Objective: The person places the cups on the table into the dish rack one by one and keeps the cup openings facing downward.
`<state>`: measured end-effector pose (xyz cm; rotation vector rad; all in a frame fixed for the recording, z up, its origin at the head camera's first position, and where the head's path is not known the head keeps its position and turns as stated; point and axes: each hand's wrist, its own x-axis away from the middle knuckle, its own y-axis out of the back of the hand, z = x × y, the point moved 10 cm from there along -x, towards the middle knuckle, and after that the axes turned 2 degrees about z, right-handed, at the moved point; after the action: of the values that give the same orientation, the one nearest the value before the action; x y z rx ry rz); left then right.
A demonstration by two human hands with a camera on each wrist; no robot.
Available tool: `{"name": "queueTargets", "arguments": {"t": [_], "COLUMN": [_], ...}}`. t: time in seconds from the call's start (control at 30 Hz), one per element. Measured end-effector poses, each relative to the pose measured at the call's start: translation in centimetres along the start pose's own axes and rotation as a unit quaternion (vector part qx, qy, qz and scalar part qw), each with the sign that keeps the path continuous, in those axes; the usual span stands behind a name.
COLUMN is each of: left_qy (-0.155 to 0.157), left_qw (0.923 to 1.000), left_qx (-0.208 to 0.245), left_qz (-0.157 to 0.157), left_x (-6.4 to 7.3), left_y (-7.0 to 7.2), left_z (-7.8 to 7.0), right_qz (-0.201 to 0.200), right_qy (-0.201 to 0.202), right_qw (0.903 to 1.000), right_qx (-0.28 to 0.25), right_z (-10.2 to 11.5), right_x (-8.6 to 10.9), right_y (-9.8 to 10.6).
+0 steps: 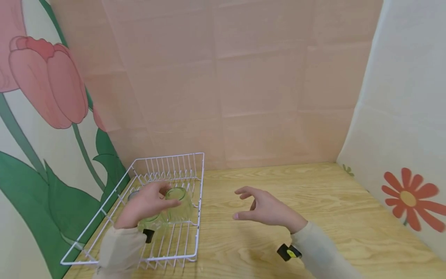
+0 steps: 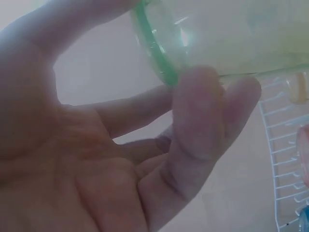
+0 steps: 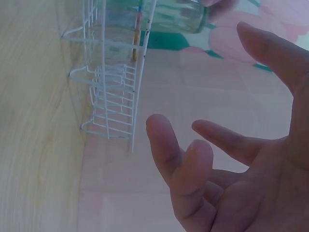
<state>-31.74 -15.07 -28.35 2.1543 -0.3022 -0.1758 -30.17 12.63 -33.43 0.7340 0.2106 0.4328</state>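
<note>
A clear green glass cup (image 1: 179, 207) is in my left hand (image 1: 148, 201), over the right part of a white wire dish rack (image 1: 199, 209). In the left wrist view, thumb and fingers pinch the glass near its thick green rim (image 2: 157, 48). The right wrist view shows the held glass (image 3: 178, 17) standing partly above the rack's upper wire. My right hand (image 1: 268, 209) hovers over the table to the right of the rack, thumb and fingers apart and loosely bent, holding nothing.
Another greenish glass (image 1: 153, 223) sits in the rack below my left hand, and a bluish one (image 1: 133, 195) is partly hidden behind it. A pinkish glass (image 2: 304, 150) shows at the left wrist view's edge. The wood-grain table (image 1: 230, 248) meets cloth-covered walls.
</note>
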Motion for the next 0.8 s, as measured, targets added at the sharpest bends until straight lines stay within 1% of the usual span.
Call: {"name": "queueTargets", "arguments": {"t": [0.07,0.17,0.2,0.27,0.33,0.4,0.5,0.57,0.67,0.8], "left_qy": [0.003,0.023,0.030,0.044,0.061,0.079,0.102,0.108,0.109,0.118], "left_qw": [1.0000,0.9995,0.9993,0.9989,0.9977,0.9962,0.9946,0.9941,0.9938,0.9929], "left_qx": [0.001,0.017,0.014,-0.004,-0.025,-0.036,-0.012,0.008,0.017,0.012], "left_qz": [0.001,0.012,0.016,0.019,0.013,0.010,0.010,0.011,0.009,0.010], "left_x": [-0.1,-0.3,-0.4,-0.5,-0.5,-0.6,-0.7,-0.8,-0.8,-0.7], "left_y": [-0.3,-1.1,-1.4,-1.9,-2.2,-2.6,-3.3,-3.8,-4.2,-4.6], "left_z": [0.4,1.1,1.2,1.4,1.7,2.1,2.7,3.0,3.4,3.8], "right_qz": [0.001,0.004,0.005,0.006,0.006,0.006,0.007,0.008,0.010,0.015], "right_qy": [-0.001,-0.003,-0.003,-0.002,-0.001,0.001,0.002,0.002,0.003,0.005], "right_qw": [1.0000,1.0000,1.0000,1.0000,1.0000,1.0000,1.0000,1.0000,0.9999,0.9999], "right_qx": [0.001,0.000,-0.001,-0.002,-0.002,-0.003,-0.003,-0.003,-0.001,-0.002], "right_z": [0.0,-0.2,-0.2,-0.2,-0.2,-0.2,-0.2,-0.3,-0.4,-0.3], "right_x": [0.0,-0.1,-0.1,0.0,0.0,0.0,0.0,-0.1,-0.2,-0.2], "right_y": [0.0,-0.2,-0.2,-0.3,-0.3,-0.3,-0.4,-0.5,-0.7,-0.9]}}
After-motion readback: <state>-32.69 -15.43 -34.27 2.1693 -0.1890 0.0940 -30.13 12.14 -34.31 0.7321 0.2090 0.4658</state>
